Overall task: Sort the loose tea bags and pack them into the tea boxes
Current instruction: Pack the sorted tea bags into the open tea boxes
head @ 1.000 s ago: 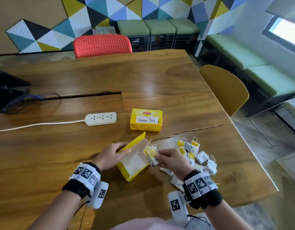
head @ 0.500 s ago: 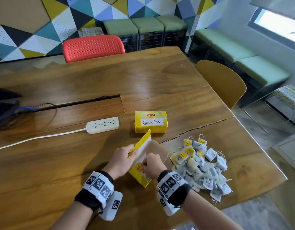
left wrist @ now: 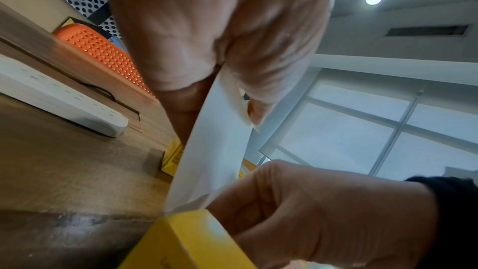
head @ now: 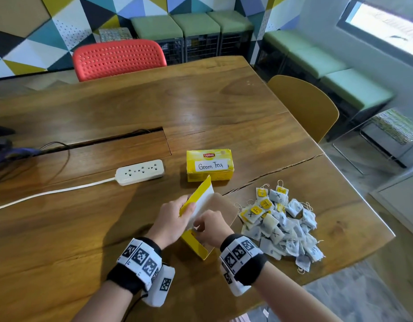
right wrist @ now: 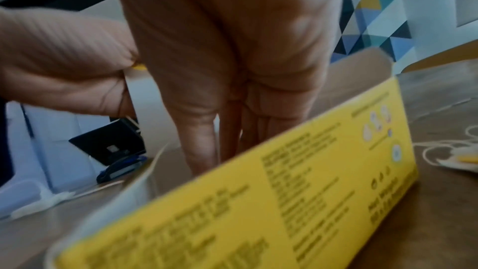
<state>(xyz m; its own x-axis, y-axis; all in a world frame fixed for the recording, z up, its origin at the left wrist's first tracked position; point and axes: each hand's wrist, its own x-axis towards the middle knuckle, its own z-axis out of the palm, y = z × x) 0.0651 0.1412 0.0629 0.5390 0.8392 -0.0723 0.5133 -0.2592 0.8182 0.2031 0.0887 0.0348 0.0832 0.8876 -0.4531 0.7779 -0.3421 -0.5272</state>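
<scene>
closed box (head: 210, 165): "Lipton", "Green Tea" | left hand (head: 171, 220) pinches open box's lid (head: 196, 201)

On the table (head: 61, 228) the open box (head: 196, 246) sits nearest the person, with the heap of tea bags (head: 282, 226) just to its right, the closed box (head: 210, 165) behind it, the power strip (head: 140, 171) left of that box, and two chairs (head: 118, 58) beyond the table's edges.
</scene>
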